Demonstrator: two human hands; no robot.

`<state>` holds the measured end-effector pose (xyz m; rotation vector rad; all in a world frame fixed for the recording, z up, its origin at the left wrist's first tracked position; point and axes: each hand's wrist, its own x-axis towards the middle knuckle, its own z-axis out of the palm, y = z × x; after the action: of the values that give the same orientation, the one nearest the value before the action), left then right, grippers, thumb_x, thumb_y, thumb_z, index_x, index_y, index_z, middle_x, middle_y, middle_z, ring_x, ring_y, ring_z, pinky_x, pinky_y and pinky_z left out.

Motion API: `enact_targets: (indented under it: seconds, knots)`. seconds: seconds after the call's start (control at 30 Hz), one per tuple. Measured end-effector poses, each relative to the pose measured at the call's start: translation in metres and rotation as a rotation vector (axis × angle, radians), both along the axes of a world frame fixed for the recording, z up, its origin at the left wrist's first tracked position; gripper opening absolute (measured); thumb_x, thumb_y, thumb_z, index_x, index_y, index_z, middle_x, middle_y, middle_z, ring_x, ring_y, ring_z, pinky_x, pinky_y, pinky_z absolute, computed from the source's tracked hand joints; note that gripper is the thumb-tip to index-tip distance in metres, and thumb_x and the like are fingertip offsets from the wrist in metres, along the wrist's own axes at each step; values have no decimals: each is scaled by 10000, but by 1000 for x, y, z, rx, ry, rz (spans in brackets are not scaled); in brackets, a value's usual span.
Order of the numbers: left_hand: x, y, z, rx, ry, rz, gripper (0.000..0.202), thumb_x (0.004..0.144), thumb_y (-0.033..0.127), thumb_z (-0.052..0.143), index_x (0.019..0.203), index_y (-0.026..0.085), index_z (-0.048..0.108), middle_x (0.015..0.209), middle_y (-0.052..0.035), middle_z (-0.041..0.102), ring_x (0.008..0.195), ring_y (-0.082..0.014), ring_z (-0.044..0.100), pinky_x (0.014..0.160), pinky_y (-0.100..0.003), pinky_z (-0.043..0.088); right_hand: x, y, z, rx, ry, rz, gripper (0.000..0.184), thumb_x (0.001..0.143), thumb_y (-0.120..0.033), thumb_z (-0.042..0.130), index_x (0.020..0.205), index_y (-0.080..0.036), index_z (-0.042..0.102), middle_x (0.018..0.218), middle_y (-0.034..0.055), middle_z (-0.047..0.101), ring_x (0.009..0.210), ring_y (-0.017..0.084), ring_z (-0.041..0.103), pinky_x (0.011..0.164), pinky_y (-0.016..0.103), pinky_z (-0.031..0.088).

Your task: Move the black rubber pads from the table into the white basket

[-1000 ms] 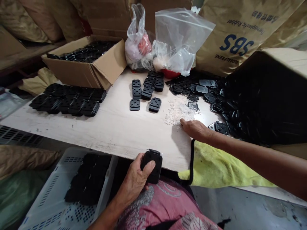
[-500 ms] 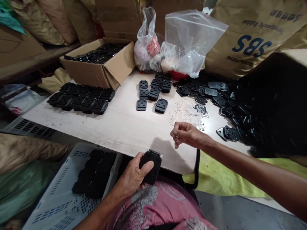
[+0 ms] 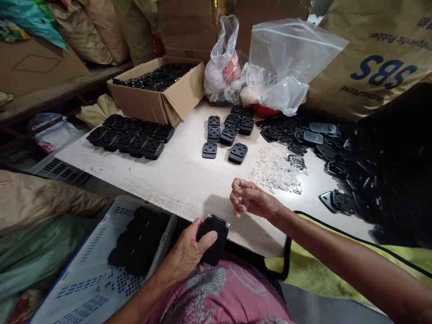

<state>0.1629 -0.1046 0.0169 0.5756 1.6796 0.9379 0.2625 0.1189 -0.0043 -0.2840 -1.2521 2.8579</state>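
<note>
My left hand grips a black flat plate piece above my lap, thumb pressed on its face. A metal pin or spring shows along the piece's far edge. Over the table's front part, my right hand is held with thumb and fingertips pinched together. Whatever it may hold is too small to make out. Just beyond it lies a heap of small pale tubes, with metal pins at its edge. Stacks of black holed plates stand farther back.
Loose black plates pile up on the right. An open cardboard box holds black parts, with rows of black stacks before it. Plastic bags stand at the back. A white crate with black pieces is at lower left.
My right hand has moved left, away from the pale tubes and closer to my left hand. My left hand still holds the plate piece. The view has shifted slightly left.
</note>
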Motion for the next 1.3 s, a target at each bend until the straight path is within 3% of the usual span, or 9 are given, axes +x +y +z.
enact_targets:
  seconds: [0.2, 0.4, 0.53, 0.63, 0.77, 0.87, 1.07, 1.3]
  knots:
    - [-2, 0, -5, 3, -35, -5, 572, 823, 619, 542, 1137, 145, 484, 721, 23, 525, 489, -91, 515, 364, -173, 416, -3, -8, 4, 116, -25, -12, 218, 805, -275, 674, 763, -191, 477, 626, -47, 563, 435, 56, 441, 464, 247, 526]
    - [-5, -6, -2, -13, -25, -67, 598, 825, 610, 547, 1218, 164, 477, 790, 10, 553, 482, -72, 460, 366, -176, 399, -3, -20, 15, 307, -102, -30, 214, 786, -296, 701, 717, -167, 545, 619, -44, 567, 438, 57, 466, 485, 250, 530]
    - [-11, -11, 6, 119, -49, -197, 472, 847, 498, 565, 1189, 173, 538, 929, -21, 596, 723, -120, 548, 603, -212, 492, -4, -28, 22, 340, -151, 89, 224, 747, -298, 754, 729, -144, 593, 611, -40, 587, 500, 65, 542, 536, 216, 511]
    - [-17, -17, 10, 146, -44, -319, 440, 832, 421, 581, 1192, 168, 561, 974, -28, 617, 846, -155, 548, 729, -246, 482, -5, -36, 25, 278, -211, 232, 273, 720, -332, 781, 701, -137, 591, 606, -31, 600, 501, 64, 537, 528, 204, 473]
    - [-26, -27, 12, 98, -8, -494, 451, 805, 357, 596, 1215, 170, 559, 988, -27, 620, 849, -161, 543, 720, -250, 459, -1, -52, 21, 192, -289, 344, 301, 694, -367, 805, 724, -144, 604, 557, -58, 541, 459, 54, 457, 468, 191, 391]
    - [-29, -34, 12, 66, 22, -557, 413, 797, 331, 602, 1179, 178, 570, 975, -12, 611, 821, -141, 533, 689, -229, 440, 3, -65, 17, 190, -337, 384, 306, 676, -368, 816, 730, -142, 617, 566, -63, 519, 457, 45, 403, 453, 189, 343]
    - [-27, -43, 5, -61, -65, -525, 336, 803, 399, 591, 1037, 161, 549, 799, 18, 552, 592, -91, 476, 504, -194, 374, 7, -76, 14, 280, -338, 405, 298, 710, -387, 781, 720, -141, 613, 563, -65, 494, 471, 44, 360, 452, 188, 293]
    - [-25, -44, 4, 24, -18, -509, 361, 795, 369, 595, 1092, 164, 584, 858, -4, 590, 692, -113, 521, 562, -187, 412, 0, -76, 21, 398, -321, 483, 225, 732, -340, 723, 720, -145, 610, 550, -67, 501, 454, 41, 365, 440, 184, 253]
